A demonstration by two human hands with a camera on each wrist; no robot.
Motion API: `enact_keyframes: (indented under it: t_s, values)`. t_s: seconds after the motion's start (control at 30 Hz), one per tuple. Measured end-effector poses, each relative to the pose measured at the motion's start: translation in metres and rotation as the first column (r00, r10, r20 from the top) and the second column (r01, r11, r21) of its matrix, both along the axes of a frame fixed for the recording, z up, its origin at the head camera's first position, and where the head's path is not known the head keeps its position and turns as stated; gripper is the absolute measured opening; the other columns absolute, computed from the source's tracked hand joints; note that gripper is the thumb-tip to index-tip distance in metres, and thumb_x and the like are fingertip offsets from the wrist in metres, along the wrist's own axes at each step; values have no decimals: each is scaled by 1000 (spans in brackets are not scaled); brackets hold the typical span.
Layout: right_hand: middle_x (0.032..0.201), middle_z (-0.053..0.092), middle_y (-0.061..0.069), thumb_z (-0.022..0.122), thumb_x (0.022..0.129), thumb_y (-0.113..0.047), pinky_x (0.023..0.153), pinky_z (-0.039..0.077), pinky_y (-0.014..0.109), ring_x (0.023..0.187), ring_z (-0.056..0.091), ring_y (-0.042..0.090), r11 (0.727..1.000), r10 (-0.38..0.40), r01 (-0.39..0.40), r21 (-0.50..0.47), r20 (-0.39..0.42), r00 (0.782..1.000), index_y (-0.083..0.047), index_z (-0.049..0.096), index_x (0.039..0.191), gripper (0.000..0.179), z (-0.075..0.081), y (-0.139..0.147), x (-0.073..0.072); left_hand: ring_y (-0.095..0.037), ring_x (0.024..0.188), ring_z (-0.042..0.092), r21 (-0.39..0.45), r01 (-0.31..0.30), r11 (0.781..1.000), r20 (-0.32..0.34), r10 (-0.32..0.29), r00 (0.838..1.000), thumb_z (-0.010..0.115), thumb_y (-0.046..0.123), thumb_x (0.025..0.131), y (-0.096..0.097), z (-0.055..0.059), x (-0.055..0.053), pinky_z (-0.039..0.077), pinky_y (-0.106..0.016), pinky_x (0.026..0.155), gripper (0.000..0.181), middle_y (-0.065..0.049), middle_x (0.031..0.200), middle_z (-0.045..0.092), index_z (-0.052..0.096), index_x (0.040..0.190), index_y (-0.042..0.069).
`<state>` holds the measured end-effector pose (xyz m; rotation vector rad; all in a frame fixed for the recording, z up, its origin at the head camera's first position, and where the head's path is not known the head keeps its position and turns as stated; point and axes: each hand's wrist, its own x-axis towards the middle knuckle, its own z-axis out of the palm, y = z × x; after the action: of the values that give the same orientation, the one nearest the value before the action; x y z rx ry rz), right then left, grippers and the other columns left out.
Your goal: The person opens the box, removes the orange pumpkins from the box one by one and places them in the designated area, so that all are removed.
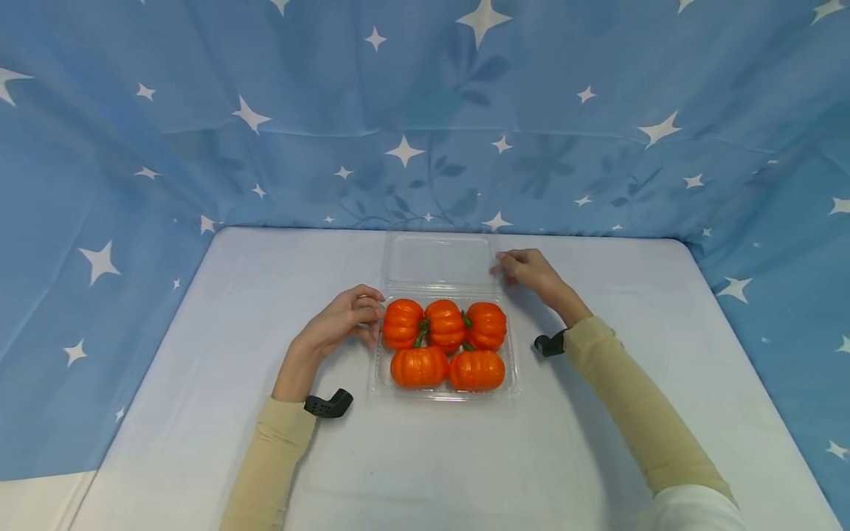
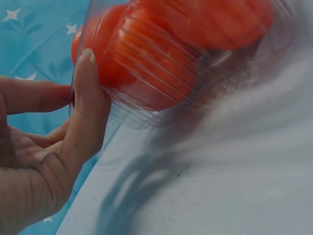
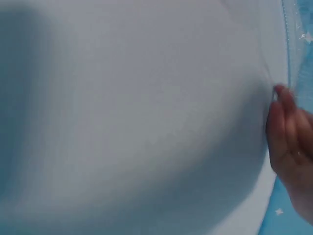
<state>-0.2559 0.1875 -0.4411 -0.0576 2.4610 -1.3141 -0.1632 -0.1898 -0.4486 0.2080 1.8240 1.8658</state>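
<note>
A clear plastic clamshell box [image 1: 438, 395] stands on the table, its hinged lid [image 1: 438, 259] folded back at the far side. Several small orange pumpkins [image 1: 420, 367] fill the tray part, three along the back and the others lying in front. My left hand [image 1: 335, 322] is at the box's left edge; in the left wrist view its thumb [image 2: 85, 93] and index finger pinch the clear wall. At the right edge of the lid, my right hand [image 1: 530, 274] pinches the plastic between thumb and fingers, as the right wrist view also shows.
A white cloth covers the table [image 1: 425, 464]. A blue curtain [image 1: 425, 110] with white stars rises right behind its far edge and along both sides. Each wrist carries a small black camera mount [image 1: 330, 404].
</note>
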Motion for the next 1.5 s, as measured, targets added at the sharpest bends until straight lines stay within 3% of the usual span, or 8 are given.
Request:
enact_keyframes:
  t_s: [0.1,0.23,0.4,0.6,0.87,1.1,1.3,1.5]
  values:
    - [134,65,24,50,108,-37,100,54,47,115,64,36,996,36,-29,88,-82,996,1,53,146,53,7,1,9,-19,63,62,-1,3,1000,4,-3,1000,52,1,101,-1,0,0,60,-31,58,36,-9,89,60,39,132,-11]
    - [140,61,24,56,106,-30,103,53,54,126,60,40,973,102,-50,225,-226,969,0,52,146,50,21,2,25,-20,62,63,11,12,1000,8,-13,1000,49,0,102,-2,2,-1,60,-32,59,35,-9,88,60,38,133,-12]
    - [141,60,22,66,101,-27,103,53,55,124,60,41,960,189,-120,253,-271,944,0,56,142,50,37,3,48,-19,64,63,11,25,1000,16,-25,1000,48,1,103,-2,2,0,60,-31,59,36,-9,91,61,36,135,-12]
    - [143,58,22,73,96,-25,103,52,58,124,60,44,933,320,-257,252,-253,913,-3,59,141,52,50,1,70,-20,64,64,9,38,999,19,-38,999,48,2,104,-1,2,0,61,-32,59,36,-10,92,60,35,135,-11]
    - [142,60,19,80,90,-19,105,51,57,122,61,40,869,474,-420,261,-199,858,-1,57,142,60,59,-8,91,-22,61,64,7,38,999,26,-38,999,51,3,104,-1,-1,-2,61,-33,58,32,-11,76,63,38,131,-8]
    - [141,59,21,82,88,-16,106,51,55,126,57,38,781,582,-489,388,-171,795,4,55,142,64,65,-18,100,-21,62,64,1,29,1000,26,-29,999,51,3,104,1,1,-3,61,-33,58,29,-11,77,62,40,129,-4]
    - [143,56,23,81,88,-19,106,52,53,129,54,39,742,604,-504,441,-114,789,5,52,145,68,65,-25,101,-20,63,64,-1,27,1000,32,-27,999,51,3,103,1,2,-1,61,-32,59,31,-10,78,62,39,130,-5]
    - [146,51,23,81,89,-20,106,52,52,131,52,39,741,589,-494,455,-87,804,3,51,146,69,63,-26,102,-20,63,64,11,33,999,33,-34,999,50,2,104,1,-1,-1,61,-31,59,31,-10,80,61,38,131,-7]
